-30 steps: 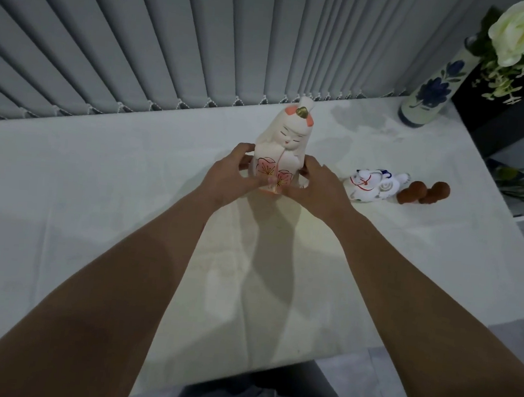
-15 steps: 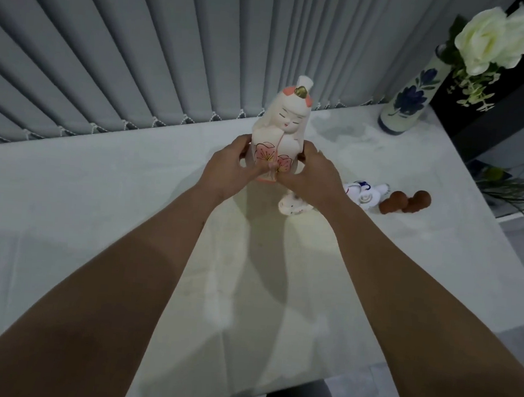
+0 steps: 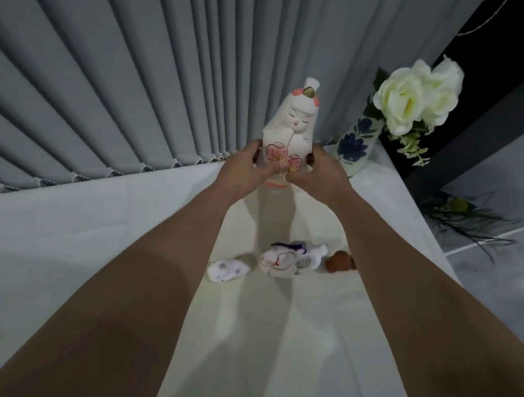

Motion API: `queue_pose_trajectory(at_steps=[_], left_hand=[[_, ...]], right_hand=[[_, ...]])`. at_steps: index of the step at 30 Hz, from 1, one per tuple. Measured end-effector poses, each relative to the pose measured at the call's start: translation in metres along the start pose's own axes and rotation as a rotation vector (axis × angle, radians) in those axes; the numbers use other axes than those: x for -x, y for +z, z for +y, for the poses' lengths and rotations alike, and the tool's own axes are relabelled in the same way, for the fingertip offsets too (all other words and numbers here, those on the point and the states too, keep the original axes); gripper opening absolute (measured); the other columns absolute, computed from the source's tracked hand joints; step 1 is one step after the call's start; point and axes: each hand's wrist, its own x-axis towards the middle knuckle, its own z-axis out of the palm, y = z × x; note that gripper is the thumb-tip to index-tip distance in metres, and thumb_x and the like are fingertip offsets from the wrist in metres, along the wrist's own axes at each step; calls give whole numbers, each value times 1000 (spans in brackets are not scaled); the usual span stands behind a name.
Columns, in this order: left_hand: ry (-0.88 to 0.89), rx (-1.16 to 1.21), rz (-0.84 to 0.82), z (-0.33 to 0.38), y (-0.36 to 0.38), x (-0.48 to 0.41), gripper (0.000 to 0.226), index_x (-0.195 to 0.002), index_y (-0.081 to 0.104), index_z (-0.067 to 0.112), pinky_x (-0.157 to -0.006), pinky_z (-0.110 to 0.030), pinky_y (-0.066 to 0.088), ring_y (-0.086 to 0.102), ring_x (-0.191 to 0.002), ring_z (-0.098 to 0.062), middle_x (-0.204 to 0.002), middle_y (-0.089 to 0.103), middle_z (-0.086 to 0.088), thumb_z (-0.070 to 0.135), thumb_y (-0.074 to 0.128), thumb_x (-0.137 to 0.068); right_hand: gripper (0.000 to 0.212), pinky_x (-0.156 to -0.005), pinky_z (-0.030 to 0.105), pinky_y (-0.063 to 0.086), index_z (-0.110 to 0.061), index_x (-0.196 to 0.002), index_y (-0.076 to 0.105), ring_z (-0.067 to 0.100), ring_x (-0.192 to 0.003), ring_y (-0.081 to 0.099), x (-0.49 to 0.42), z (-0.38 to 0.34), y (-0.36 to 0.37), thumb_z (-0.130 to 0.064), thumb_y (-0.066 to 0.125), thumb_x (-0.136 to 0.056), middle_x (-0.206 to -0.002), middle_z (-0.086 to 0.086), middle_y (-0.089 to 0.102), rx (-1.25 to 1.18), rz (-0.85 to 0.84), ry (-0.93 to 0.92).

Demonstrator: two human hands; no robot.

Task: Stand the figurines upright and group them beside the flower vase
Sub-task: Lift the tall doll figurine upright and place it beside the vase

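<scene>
I hold a tall white doll figurine with pink flowers painted on its front, upright and lifted above the table. My left hand grips its left side and my right hand its right side. The blue-flowered vase with white roses stands just to the right, at the table's far right corner. Below my arms, lying on the table, are a small white speckled figurine, a white cat figurine with red and purple marks, and a brown figurine, partly hidden by my right forearm.
The white table runs along grey vertical blinds at the back. Its right edge drops off by a dark wall panel and a green plant on the floor side.
Both hands have lifted the doll off the table and carried it back and right, closer to the vase. The lying figurines now show below my arms.
</scene>
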Motion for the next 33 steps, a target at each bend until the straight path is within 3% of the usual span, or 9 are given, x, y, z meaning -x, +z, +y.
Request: queue_pose_trajectory(at_steps=[6,13,19,23,26,33], left_hand=[[-15,-23,-30,-2,19,-37,71,-129,55,26,-99,-41,51,62,-113,-16,-123,66,6,62,68,-69],[17,-94,57,-6,20,-54,50,-121,58,20,-90,-35,53,65,-103,-16,-114,69,4,48,70,-81],[19,-155,123,-3,19,-65,55,-114,61,17,-87,-39,54,65,-101,-20,-110,71,-1,54,73,-75],[-4,-168,138,-2,20,-68,60,-113,57,16,-87,-36,54,66,-102,-21,-112,70,-1,54,76,-72],[-2,-168,148,-1,21,-68,63,-110,49,14,-86,-43,56,67,-100,-24,-111,70,-3,55,76,-71],[8,-202,151,3,25,-68,61,-110,49,14,-82,-42,56,66,-97,-27,-108,70,-5,58,72,-74]], right_hand=[[63,-91,35,51,-18,-132,47,23,-113,59,-36,28,0,-37,73,-77,-123,1,63,-34,-16,39],[69,-93,40,53,-23,-128,48,22,-111,60,-55,31,7,-56,71,-72,-123,-3,63,-117,-31,43],[57,-83,32,50,-22,-127,49,21,-108,59,-66,32,6,-45,68,-79,-122,-1,63,-93,-30,33],[56,-83,33,50,-23,-126,48,21,-107,59,-67,33,7,-44,68,-79,-121,-1,63,-89,-21,49],[54,-85,36,53,-22,-123,49,22,-107,60,-66,33,8,-47,66,-78,-119,-1,63,-82,-8,59],[57,-91,39,51,-21,-127,48,27,-117,58,-67,33,4,-49,65,-81,-128,1,62,-54,3,58]])
